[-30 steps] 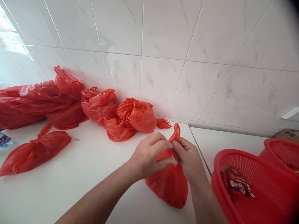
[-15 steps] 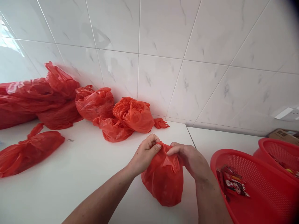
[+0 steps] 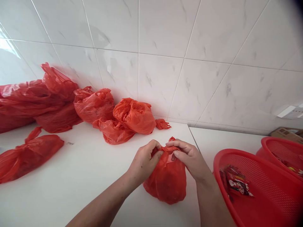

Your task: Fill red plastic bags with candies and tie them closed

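A filled red plastic bag [image 3: 167,186] rests on the white table, its top gathered and twisted between my two hands. My left hand [image 3: 147,159] pinches the left side of the bag's neck between thumb and fingers. On the other side, my right hand [image 3: 189,157] grips the neck with thumb and forefinger, and a small red loop sticks up behind its fingertips. Dark shapes show faintly through the thin plastic, but I cannot tell what they are.
Several red bags [image 3: 134,115] line the tiled wall, and a long red bag [image 3: 35,153] lies at the left. A red basket [image 3: 272,176] holding wrapped packets [image 3: 238,183] stands at the right, with a second red basket [image 3: 267,145] behind. A cardboard box [image 3: 287,134] sits farther back.
Both hands have shifted on the bag's neck, the right one turning so its fingers reach over the top. The neck is now twisted tighter, and a small loop sticks up.
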`<state>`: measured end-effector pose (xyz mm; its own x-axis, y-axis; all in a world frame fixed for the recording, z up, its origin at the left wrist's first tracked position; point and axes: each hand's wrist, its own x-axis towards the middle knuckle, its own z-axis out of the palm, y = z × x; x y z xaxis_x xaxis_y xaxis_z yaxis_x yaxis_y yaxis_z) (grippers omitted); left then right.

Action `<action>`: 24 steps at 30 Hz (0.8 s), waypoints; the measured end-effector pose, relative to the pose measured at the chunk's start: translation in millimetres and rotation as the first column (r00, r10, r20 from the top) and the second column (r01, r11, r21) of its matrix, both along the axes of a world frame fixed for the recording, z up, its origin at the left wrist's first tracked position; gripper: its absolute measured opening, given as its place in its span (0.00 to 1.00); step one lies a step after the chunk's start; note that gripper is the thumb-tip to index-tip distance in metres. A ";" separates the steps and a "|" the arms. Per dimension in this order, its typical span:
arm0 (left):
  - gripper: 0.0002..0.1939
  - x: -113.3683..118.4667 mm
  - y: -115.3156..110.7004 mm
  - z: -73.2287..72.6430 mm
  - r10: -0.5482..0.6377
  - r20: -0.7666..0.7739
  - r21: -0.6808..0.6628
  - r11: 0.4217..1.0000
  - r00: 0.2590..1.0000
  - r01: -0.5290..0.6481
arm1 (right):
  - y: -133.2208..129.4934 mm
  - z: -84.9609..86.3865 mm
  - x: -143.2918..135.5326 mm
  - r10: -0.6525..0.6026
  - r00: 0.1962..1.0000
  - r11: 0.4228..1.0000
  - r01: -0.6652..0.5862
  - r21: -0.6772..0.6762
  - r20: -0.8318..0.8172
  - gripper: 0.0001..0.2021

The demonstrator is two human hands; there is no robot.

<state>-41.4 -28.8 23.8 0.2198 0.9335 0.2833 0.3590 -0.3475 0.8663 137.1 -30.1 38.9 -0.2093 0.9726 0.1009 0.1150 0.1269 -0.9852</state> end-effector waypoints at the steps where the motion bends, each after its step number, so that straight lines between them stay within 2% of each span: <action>1: 0.04 -0.2 -0.3 -1.3 -0.004 -0.020 0.002 1.000 1.000 0.004 | -0.1 0.0 1.1 -0.005 0.999 1.000 0.006 0.013 -0.036 0.10; 4: 0.05 -3.7 -7.4 -1.9 -0.049 -0.093 0.057 0.997 0.994 0.055 | 6.3 -6.8 1.9 -0.199 0.974 0.978 0.204 0.043 -0.109 0.10; 7: 0.08 -16.8 -23.4 1.9 -0.129 -0.142 0.107 0.984 0.981 0.145 | 20.3 -23.2 3.9 -0.440 0.897 0.893 0.442 0.083 -0.043 0.14; 10: 0.09 -39.9 -38.6 5.7 -0.310 -0.103 -0.047 0.951 0.945 0.307 | 31.8 -42.4 8.8 -0.529 0.845 0.847 0.522 0.097 0.080 0.14; 13: 0.08 -61.4 -44.2 4.5 -0.446 0.029 -0.193 0.875 0.894 0.443 | 33.7 -57.0 13.9 -0.516 0.846 0.857 0.509 0.086 0.137 0.13; 18: 0.12 -77.1 -41.0 -10.0 -0.577 0.224 -0.214 0.757 0.785 0.618 | 16.9 -72.2 28.7 -0.543 0.816 0.839 0.536 0.095 0.197 0.14; 20: 0.14 -81.8 -37.7 -19.6 -0.561 0.234 -0.186 0.775 0.794 0.603 | 3.1 -80.4 37.9 -0.463 0.875 0.886 0.463 0.039 0.138 0.25; 21: 0.21 -84.3 -35.3 -25.5 -0.527 0.194 -0.183 0.809 0.827 0.559 | -5.0 -85.2 42.2 -0.392 0.916 0.919 0.393 0.003 0.085 0.34; 24: 0.56 -87.7 -25.5 -46.3 -0.383 -0.063 -0.246 0.901 0.922 0.358 | -30.1 -97.6 47.8 -0.149 0.989 0.983 0.147 -0.110 -0.006 0.59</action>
